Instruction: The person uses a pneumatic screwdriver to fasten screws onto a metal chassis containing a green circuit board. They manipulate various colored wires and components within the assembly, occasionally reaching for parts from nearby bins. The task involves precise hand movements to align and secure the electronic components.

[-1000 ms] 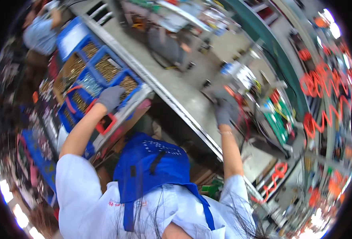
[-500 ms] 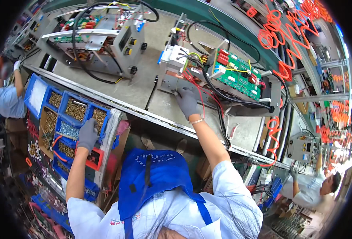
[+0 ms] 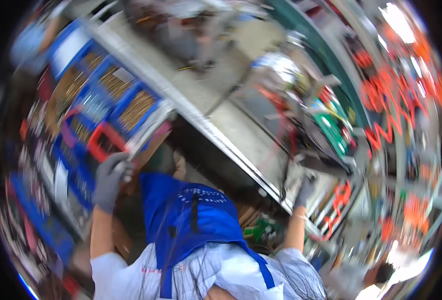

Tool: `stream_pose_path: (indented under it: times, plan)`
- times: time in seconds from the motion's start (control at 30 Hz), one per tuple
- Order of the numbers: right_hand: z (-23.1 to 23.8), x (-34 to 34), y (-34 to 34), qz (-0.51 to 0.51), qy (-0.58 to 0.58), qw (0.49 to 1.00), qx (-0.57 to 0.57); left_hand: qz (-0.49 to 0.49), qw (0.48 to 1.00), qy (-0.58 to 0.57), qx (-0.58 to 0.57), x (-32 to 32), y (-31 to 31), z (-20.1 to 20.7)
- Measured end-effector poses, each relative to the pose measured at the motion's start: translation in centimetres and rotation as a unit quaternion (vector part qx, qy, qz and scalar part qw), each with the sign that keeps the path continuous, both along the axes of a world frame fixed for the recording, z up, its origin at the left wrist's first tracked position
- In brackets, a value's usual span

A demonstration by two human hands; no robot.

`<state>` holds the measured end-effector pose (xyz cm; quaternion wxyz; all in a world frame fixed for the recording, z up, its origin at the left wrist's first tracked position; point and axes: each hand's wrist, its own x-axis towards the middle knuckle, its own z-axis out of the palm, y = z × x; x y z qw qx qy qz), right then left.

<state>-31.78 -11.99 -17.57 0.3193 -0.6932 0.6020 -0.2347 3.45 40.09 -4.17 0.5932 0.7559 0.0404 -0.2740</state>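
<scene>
The picture is smeared by motion. My left hand (image 3: 110, 184), in a grey glove, is beside the metal edge of the parts rack, just below a red bin (image 3: 105, 141). Its fingers are curled in; small pale bits show at the fingertips, too blurred to name. My right hand (image 3: 306, 193), also gloved in grey, is over the workbench (image 3: 191, 95) near its front edge, below an open electrical unit with a green circuit board (image 3: 331, 132). Blur hides how its fingers are set. Red wires (image 3: 282, 127) run down from the unit to the left of that hand.
Blue bins (image 3: 93, 102) of brass-coloured and silver fasteners fill the rack on my left. Another unit (image 3: 186, 35) stands at the back of the bench. Orange coiled hoses (image 3: 396, 107) hang at the right. Another person (image 3: 28, 50) is at far left.
The view has turned, and the bench looks more slanted. My left hand has come out of the fastener bins toward me. My right hand has moved right and nearer, away from the unit's left end.
</scene>
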Motion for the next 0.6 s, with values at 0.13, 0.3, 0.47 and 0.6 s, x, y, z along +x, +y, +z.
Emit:
stream_pose_path:
  times: [0.13, 0.3, 0.47, 0.6]
  plan:
    - [-0.2, 0.6, -3.5, 0.071, -0.172, 0.975, 0.119, 0.093, 0.992, 0.072, 0.046, -12.1, 7.1, -10.0]
    - [-9.0, -0.2, -10.9, 0.088, -0.077, 0.977, 0.179, 0.307, 0.872, 0.289, 0.251, -41.1, 20.3, -26.2]
    - [-11.0, 0.2, -13.2, 0.138, -0.057, 0.966, 0.210, 0.334, 0.714, 0.444, 0.427, -62.7, 25.4, -29.9]
    - [-11.7, 0.7, -16.9, 0.145, -0.072, 0.951, 0.262, 0.033, 0.740, 0.553, 0.382, -70.2, 25.3, -33.7]
